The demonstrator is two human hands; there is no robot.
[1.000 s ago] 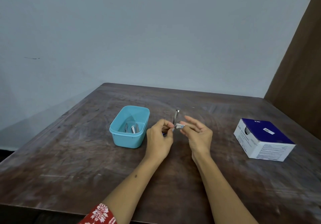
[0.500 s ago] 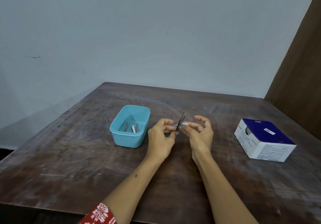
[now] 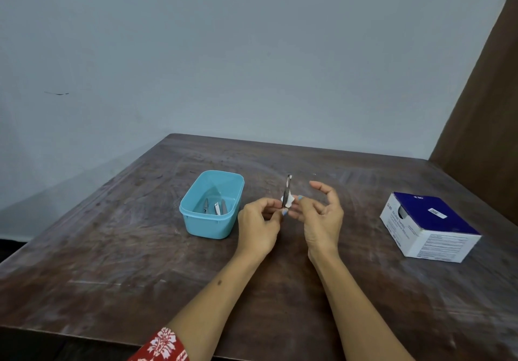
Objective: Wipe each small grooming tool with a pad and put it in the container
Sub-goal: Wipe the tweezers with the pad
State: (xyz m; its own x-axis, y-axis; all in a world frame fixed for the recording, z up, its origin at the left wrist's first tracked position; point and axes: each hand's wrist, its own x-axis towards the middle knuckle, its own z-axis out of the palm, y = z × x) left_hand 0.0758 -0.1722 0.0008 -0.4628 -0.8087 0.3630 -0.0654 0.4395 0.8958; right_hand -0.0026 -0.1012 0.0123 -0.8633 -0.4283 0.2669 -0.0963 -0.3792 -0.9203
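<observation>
A thin metal grooming tool [image 3: 287,189] stands nearly upright above the table, pinched at its lower end by my left hand [image 3: 259,224]. A small white pad [image 3: 289,199] is pressed against the tool's lower shaft by the thumb and forefinger of my right hand [image 3: 322,217], whose other fingers are spread. To the left sits the light blue container [image 3: 196,220], holding several metal tools [image 3: 214,208] at its bottom.
A white and dark blue box of pads [image 3: 429,227] lies on the right side of the dark wooden table [image 3: 112,248]. A grey wall stands behind the table and a brown panel rises at the far right.
The tool has turned from tilted back to almost upright. My right hand has slid the pad down along the shaft and spread its fingers wider.
</observation>
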